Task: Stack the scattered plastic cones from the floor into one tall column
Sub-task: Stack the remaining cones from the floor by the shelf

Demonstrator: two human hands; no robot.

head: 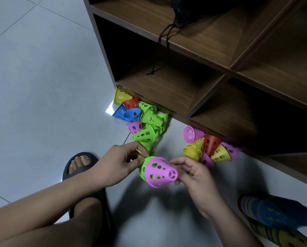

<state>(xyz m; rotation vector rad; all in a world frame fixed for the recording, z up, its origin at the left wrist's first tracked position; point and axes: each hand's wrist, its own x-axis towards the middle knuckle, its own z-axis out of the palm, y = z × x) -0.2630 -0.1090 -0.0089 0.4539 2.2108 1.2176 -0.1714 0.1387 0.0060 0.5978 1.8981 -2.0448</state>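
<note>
A pink perforated cone [159, 172] sits nested over a green cone [143, 166], held above the floor between both hands. My left hand [119, 163] pinches the green rim from the left. My right hand [190, 172] grips the pink cone's narrow tip. Several loose cones lie on the floor by the shelf: a cluster of green, blue, red, yellow and pink ones [145, 120] ahead, and a second cluster of pink, yellow and red ones [209, 147] to the right. A long stack of nested cones [273, 220] lies at bottom right.
A brown wooden shelf unit [202, 72] stands along the right, with a black drawstring bag [183, 11] on an upper shelf. My left foot in a black slipper [85, 175] rests on the pale tiled floor [42, 86].
</note>
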